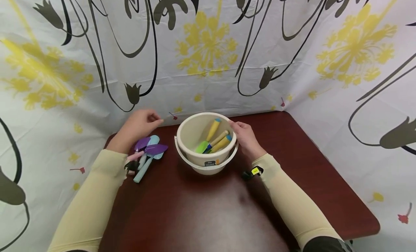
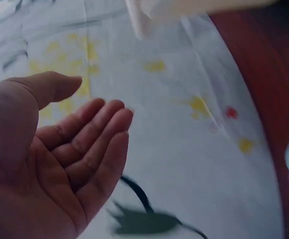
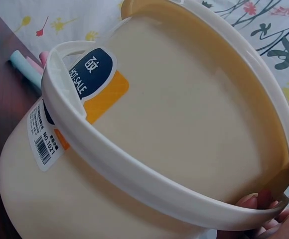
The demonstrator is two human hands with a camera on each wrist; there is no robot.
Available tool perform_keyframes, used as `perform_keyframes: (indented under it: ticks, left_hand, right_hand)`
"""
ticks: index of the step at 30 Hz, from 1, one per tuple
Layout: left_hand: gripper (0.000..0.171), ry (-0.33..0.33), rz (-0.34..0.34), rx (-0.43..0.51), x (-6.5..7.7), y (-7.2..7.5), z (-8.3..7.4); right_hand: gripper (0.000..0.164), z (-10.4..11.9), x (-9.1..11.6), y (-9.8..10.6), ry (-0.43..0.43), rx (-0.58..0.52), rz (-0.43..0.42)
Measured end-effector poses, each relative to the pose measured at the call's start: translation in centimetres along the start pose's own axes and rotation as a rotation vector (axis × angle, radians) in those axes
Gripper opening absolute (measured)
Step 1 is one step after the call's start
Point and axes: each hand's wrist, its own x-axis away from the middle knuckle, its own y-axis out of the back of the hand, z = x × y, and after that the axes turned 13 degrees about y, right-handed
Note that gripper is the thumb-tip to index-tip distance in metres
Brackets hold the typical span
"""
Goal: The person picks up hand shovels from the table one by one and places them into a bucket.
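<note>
A cream bucket (image 1: 190, 134) sits nested inside a second cream bucket (image 1: 208, 171). Several hand trowels with yellow handles (image 1: 213, 130) lean inside the inner one. My right hand (image 1: 247, 138) grips the buckets' right rim; in the right wrist view its fingertips (image 3: 249, 200) show in the gap between the two rims. Raised left of the buckets, my left hand (image 1: 140, 122) has nothing in it, and the left wrist view shows its palm (image 2: 55, 169) and relaxed fingers. Below it lies a pile of small trowels with purple blades (image 1: 156, 149) and pale blue handles (image 1: 143, 170).
The dark red table (image 1: 208, 216) has a raised edge at the back and right. A white flowered cloth (image 1: 208, 89) hangs close behind it and along both sides. The outer bucket's white carrying handle (image 1: 180, 156) hangs down across its front.
</note>
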Motion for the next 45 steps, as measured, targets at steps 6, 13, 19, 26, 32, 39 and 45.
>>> perform_keyframes:
  ticks: [6, 13, 19, 26, 32, 39, 45]
  left_hand:
    - [0.032, 0.083, -0.042, 0.009, 2.4, -0.2, 6.2]
    - [0.035, 0.195, -0.072, 0.024, 4.7, -1.3, 12.4]
    - [0.045, 0.29, -0.061, 0.061, 5.9, -2.8, 16.4]
    - [0.05, 0.339, -0.049, 0.106, 6.5, -4.5, 18.8]
    - [0.07, 0.391, -0.008, 0.203, 7.1, -5.6, 19.5]
    - [0.074, 0.406, -0.027, 0.258, 7.7, -6.9, 19.9]
    - [0.063, 0.378, -0.054, 0.255, 7.4, -7.7, 20.7]
  right_hand:
    - [0.042, -0.1, -0.1, 0.6, 0.003, -0.013, -0.025]
    - [0.045, 0.0, -0.1, 0.7, 0.001, -0.025, -0.025]
    - [0.048, -0.1, -0.1, 0.6, -0.001, -0.014, -0.015]
    - [0.048, 0.0, 0.0, 0.3, 0.001, -0.012, -0.015]
    - [0.046, 0.0, 0.0, 0.0, 0.008, -0.024, -0.013]
    - [0.046, -0.2, 0.0, -0.1, -0.001, -0.025, -0.009]
    - [0.047, 0.0, 0.1, -0.2, 0.005, -0.028, -0.004]
